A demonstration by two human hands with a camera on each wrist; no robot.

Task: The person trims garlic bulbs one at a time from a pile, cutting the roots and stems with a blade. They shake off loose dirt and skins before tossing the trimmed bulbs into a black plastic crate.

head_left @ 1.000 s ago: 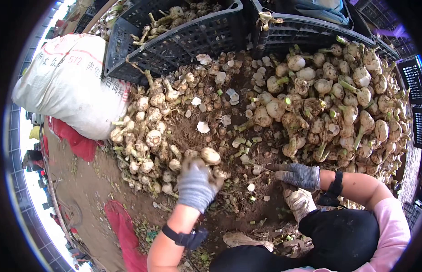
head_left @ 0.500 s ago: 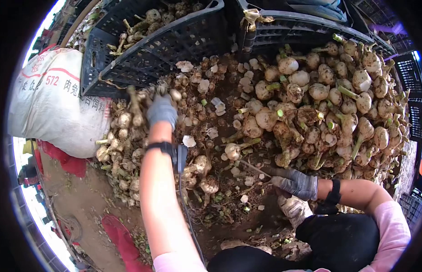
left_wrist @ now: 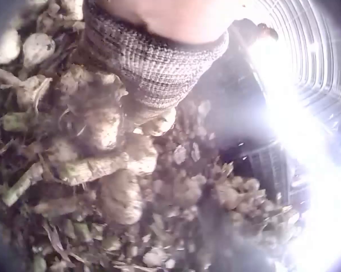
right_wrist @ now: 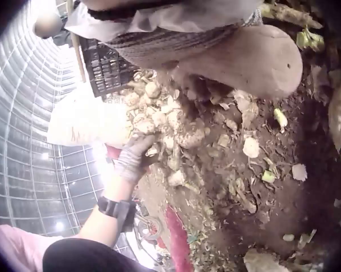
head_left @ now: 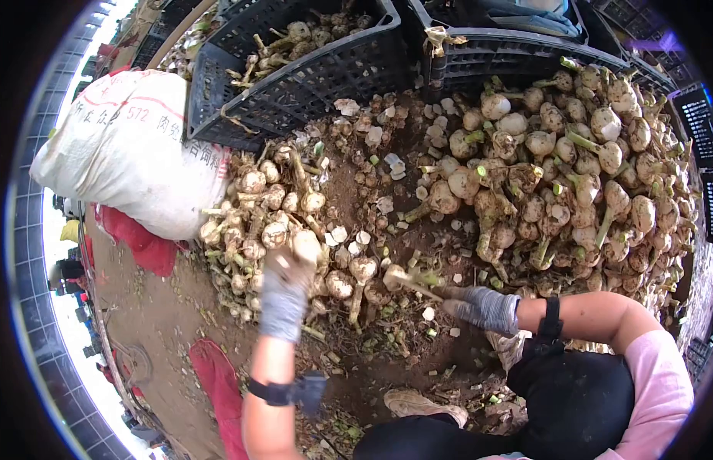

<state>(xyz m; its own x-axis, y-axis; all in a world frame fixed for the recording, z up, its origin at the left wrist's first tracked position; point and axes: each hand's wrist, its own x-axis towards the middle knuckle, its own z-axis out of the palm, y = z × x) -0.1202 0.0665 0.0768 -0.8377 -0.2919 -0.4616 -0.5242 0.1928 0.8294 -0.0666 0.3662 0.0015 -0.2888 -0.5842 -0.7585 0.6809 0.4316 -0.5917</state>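
Note:
My gloved left hand [head_left: 286,291] is at the near side of the left garlic pile [head_left: 253,249], its fingers blurred around a pale garlic bulb [head_left: 305,245]. In the left wrist view the glove cuff [left_wrist: 159,62] hides most of that hand. Gripped in my gloved right hand [head_left: 479,308], low in front of the knee, is a thin stick-like tool [head_left: 419,289] pointing left. At its tip sits another garlic bulb [head_left: 395,277] with a blurred green stem. Two rooty bulbs, one of them this bulb [head_left: 363,268], lie between the hands.
Black plastic crates [head_left: 318,77] stand at the back, the left one holding garlic. A large heap of stemmed garlic [head_left: 571,169] fills the right side. At left are a white sack [head_left: 134,153] and red mesh [head_left: 216,383]. Trimmings and peelings litter the soil [head_left: 349,207].
My left hand reached forward to beside the left crate, then came back toward me with a bulb at its fingers. The right hand stayed nearly in place. A stemmed bulb shifted nearer the tool.

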